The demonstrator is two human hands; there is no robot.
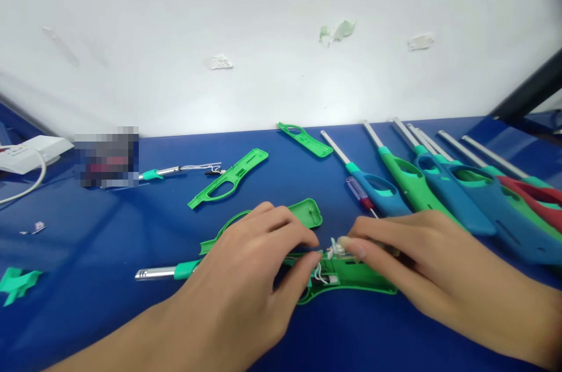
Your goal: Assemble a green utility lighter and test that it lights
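Note:
An opened utility lighter lies in front of me, its green half shell [364,275] facing up with white wires [319,272] and a small black part inside. Its metal barrel [156,274] and teal collar [187,269] point left. My left hand [259,261] is over the shell's middle, thumb and forefinger close together; what they pinch is too small to tell. In my right hand [408,255], thumb and fingers grip a fuel tank with a white valve end [337,248] above the shell's right part. The fingers mostly hide the tank. Another green half shell [309,213] lies just behind.
Several assembled lighters [465,196] lie at right, beside a small screwdriver [360,193]. Farther back are green half shells [239,173] and a loose barrel with wires [164,173]. A power strip [33,152] and a teal piece [18,284] are at left. A white wall [272,38] stands behind.

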